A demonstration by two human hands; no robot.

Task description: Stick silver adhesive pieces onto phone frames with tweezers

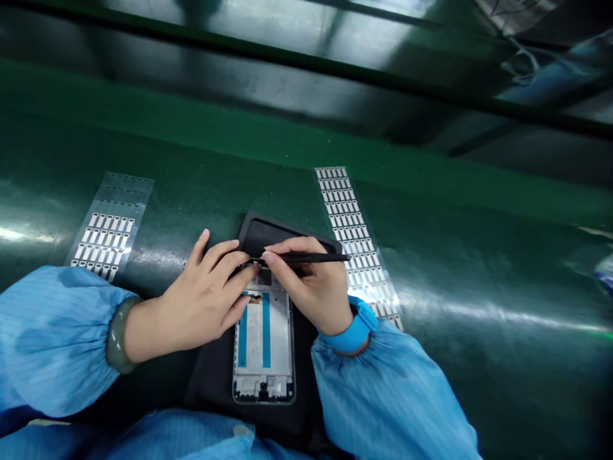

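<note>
A phone frame [279, 332] with two blue strips lies on a black padded holder [258, 231]. Its upper end is partly covered by my hands. Pinched between the thumb and fingers of my right hand [313, 278] are black tweezers [311, 257], their tips at the top edge of the frame. My left hand [201, 291] rests over the upper left of the frame with its fingers spread, fingertips touching the frame's top and left edge. A small flex cable [256, 299] shows beside the left thumb.
On the green table [460, 281], a clear sheet [125, 188] with rows of small white pieces lies at the left. A longer sheet of such pieces [352, 233] lies just right of the holder. Dark metal rails run along the back; cables hang at the upper right.
</note>
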